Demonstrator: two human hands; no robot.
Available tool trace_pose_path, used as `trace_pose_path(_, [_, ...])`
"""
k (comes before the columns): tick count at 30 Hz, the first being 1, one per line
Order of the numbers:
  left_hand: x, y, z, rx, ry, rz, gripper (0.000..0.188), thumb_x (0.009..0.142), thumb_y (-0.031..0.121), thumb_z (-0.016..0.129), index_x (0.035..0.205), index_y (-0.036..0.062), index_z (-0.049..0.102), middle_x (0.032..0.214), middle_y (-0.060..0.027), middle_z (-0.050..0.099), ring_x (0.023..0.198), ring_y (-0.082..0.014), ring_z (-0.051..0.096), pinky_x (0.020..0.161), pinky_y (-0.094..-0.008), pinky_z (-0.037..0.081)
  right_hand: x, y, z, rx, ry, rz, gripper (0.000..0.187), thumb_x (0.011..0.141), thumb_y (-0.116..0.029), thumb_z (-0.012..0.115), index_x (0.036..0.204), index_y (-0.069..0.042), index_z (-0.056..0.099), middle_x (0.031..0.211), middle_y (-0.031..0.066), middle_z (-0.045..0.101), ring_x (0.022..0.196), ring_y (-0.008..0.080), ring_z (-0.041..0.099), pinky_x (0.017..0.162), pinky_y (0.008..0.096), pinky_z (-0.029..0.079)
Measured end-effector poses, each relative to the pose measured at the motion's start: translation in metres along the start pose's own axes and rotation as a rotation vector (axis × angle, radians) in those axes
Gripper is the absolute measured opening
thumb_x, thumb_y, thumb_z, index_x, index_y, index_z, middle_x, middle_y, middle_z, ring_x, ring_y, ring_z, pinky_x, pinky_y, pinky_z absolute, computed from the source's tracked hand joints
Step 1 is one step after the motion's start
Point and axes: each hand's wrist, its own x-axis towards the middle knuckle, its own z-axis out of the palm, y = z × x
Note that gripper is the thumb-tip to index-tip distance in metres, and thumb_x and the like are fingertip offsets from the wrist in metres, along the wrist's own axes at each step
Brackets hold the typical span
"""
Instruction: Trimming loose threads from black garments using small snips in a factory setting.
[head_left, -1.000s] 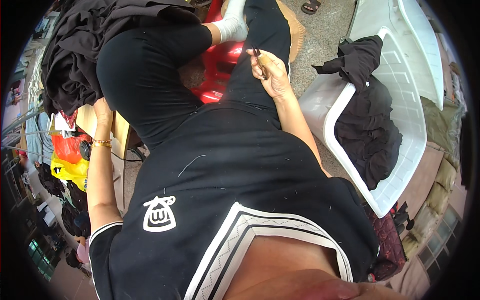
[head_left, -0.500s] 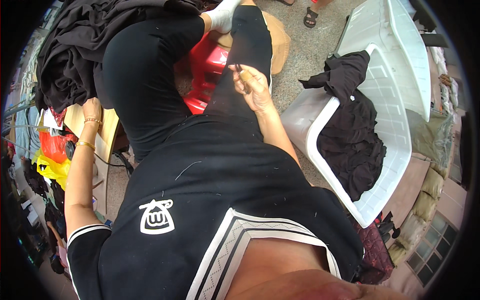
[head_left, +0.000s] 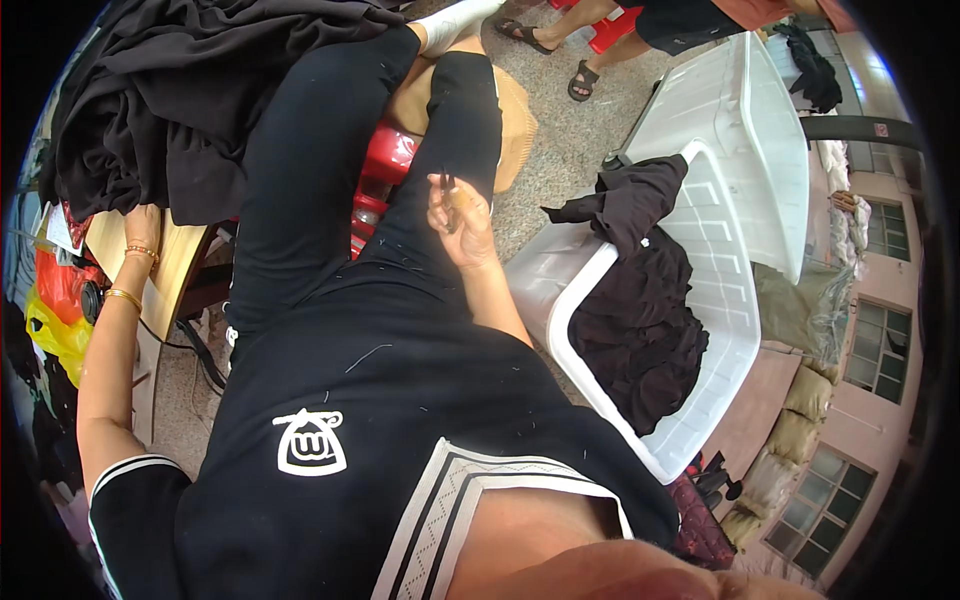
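your right hand (head_left: pixel 462 222) has drifted toward 12 o'clock, pinching a small dark tool (head_left: pixel 446 186), while your left hand (head_left: pixel 140 225) rests apart on the black garment pile (head_left: pixel 190 90) at 10 o'clock, with only some black garments (head_left: pixel 640 310) in the white basket (head_left: pixel 735 350) at 3 o'clock.

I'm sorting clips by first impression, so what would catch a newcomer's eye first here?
The white plastic basket at the person's right, with black garments heaped inside and draped over its rim, stands out most. Next comes the right hand, raised over the knee with a small thin tool in its grip. The left hand rests at the edge of a pile of black cloth on the table.
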Motion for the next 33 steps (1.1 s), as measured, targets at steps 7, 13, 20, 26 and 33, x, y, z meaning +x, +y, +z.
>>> trace_pose_path(7, [-0.011, -0.038, 0.006, 0.088, -0.670, -0.375, 0.035, 0.089, 0.018, 0.039, 0.105, -0.0037, 0.061, 0.099, -0.0322, 0.061, 0.093, -0.0480, 0.058, 0.081, -0.0514, 0.047, 0.002, 0.001, 0.000, 0.021, -0.006, 0.005, 0.037, 0.092, -0.025, 0.062, 0.117, 0.003, 0.061, 0.088, 0.0059, 0.060, 0.064, 0.0096, 0.048, 0.054, 0.0217, 0.036])
trace_pose_path(13, [-0.007, -0.015, 0.006, -0.132, -0.423, -0.431, 0.037, 0.088, 0.017, 0.041, 0.115, -0.0001, 0.059, 0.106, -0.0319, 0.060, 0.096, -0.0499, 0.056, 0.084, -0.0505, 0.046, -0.005, -0.001, -0.001, -0.005, 0.036, 0.017, 0.037, 0.092, -0.024, 0.063, 0.117, 0.003, 0.061, 0.087, 0.0056, 0.061, 0.062, 0.0087, 0.048, 0.053, 0.0217, 0.035])
trace_pose_path(20, [-0.016, -0.036, 0.018, -0.008, -0.572, -0.401, 0.031, 0.087, 0.013, 0.040, 0.107, -0.0018, 0.060, 0.100, -0.0323, 0.061, 0.093, -0.0494, 0.057, 0.081, -0.0520, 0.047, -0.006, -0.001, 0.001, 0.023, 0.030, -0.009, 0.031, 0.093, -0.019, 0.062, 0.116, 0.002, 0.063, 0.087, 0.0029, 0.063, 0.065, 0.0065, 0.051, 0.054, 0.0207, 0.036])
trace_pose_path(26, [-0.017, -0.033, 0.014, -0.033, -0.569, -0.438, 0.029, 0.086, 0.012, 0.042, 0.102, -0.0030, 0.061, 0.097, -0.0324, 0.061, 0.091, -0.0484, 0.058, 0.081, -0.0515, 0.047, -0.004, -0.004, 0.012, 0.037, 0.007, -0.017, 0.031, 0.093, -0.018, 0.062, 0.116, 0.002, 0.062, 0.088, 0.0035, 0.064, 0.065, 0.0068, 0.051, 0.054, 0.0211, 0.036])
trace_pose_path(33, [-0.010, -0.023, 0.005, -0.061, -0.603, -0.518, 0.032, 0.089, 0.014, 0.043, 0.112, -0.0025, 0.057, 0.107, -0.0317, 0.059, 0.098, -0.0489, 0.055, 0.083, -0.0502, 0.045, -0.012, -0.014, 0.022, 0.105, -0.013, -0.077, 0.034, 0.091, -0.021, 0.065, 0.117, 0.002, 0.062, 0.089, 0.0069, 0.064, 0.064, 0.0093, 0.052, 0.055, 0.0224, 0.037])
